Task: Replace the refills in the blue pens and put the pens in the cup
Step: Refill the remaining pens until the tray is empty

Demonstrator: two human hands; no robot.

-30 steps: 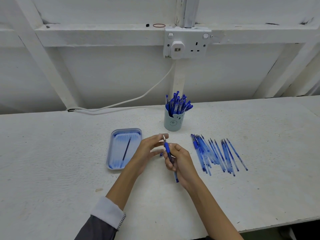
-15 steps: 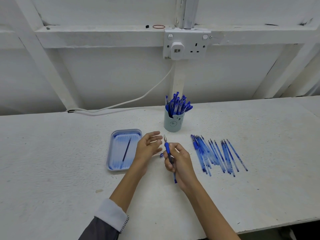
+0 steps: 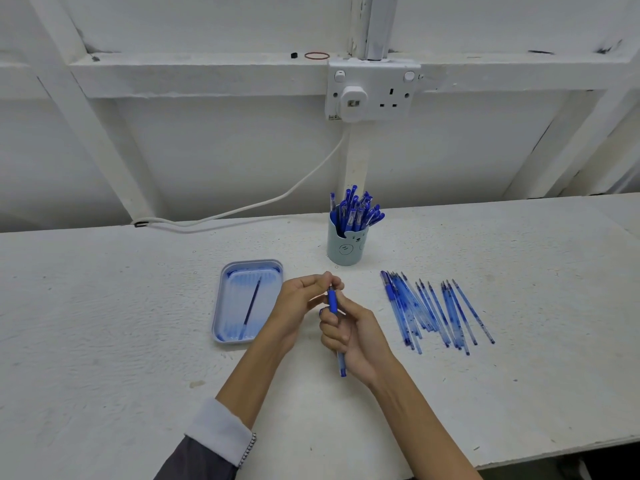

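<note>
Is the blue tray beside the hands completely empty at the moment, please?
No, a single dark refill lies lengthwise inside the tray, which sits on the table just left of the left hand.

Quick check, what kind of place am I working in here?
Probably a plain workshop or assembly bench: a rough white-painted table against bare painted framing, a wall socket with a trailing cable, and refills laid out in bulk beside a cup of pens.
</note>
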